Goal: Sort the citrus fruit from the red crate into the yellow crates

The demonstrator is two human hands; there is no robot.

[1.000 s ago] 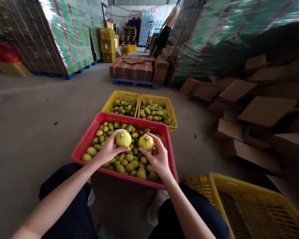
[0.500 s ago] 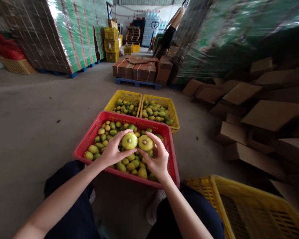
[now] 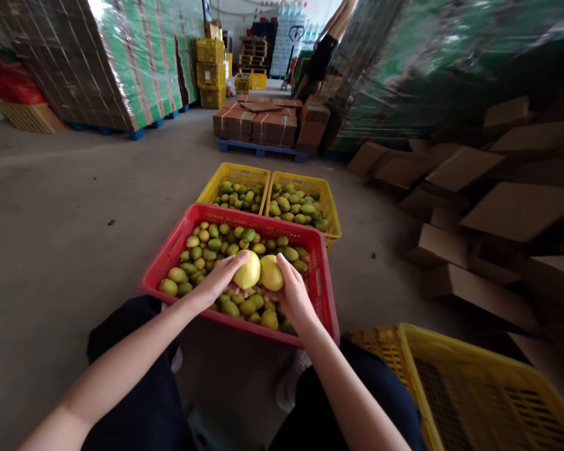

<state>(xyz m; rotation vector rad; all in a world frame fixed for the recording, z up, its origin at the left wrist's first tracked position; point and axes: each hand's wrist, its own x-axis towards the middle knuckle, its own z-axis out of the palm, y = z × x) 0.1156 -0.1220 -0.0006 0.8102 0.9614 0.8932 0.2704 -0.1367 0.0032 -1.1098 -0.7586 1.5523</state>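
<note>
My left hand point(image 3: 225, 275) is closed round a yellow lemon point(image 3: 247, 270), thumb on top and fingertips showing underneath. In my right hand point(image 3: 291, 288) is a second yellow lemon point(image 3: 271, 274), held right beside the first; I cannot tell whether the two touch. Both are over a red plastic crate point(image 3: 328, 294) with many green and yellow lemons point(image 3: 210, 244) inside. The lemons directly under my hands are partly hidden.
Behind the red crate stand two yellow crates point(image 3: 266, 194) of lemons. A yellow crate point(image 3: 404, 369) is by my right knee. Cardboard boxes point(image 3: 470, 250) lie to the right. Farther off are a blue pallet point(image 3: 263, 150) of flat cartons, wrapped stacks point(image 3: 136, 69) and a person point(image 3: 322, 59).
Both hands have turned the lemons, so their stem ends no longer face me and smooth yellow sides show. My thumbs now lie on top. The view has shifted slightly.
</note>
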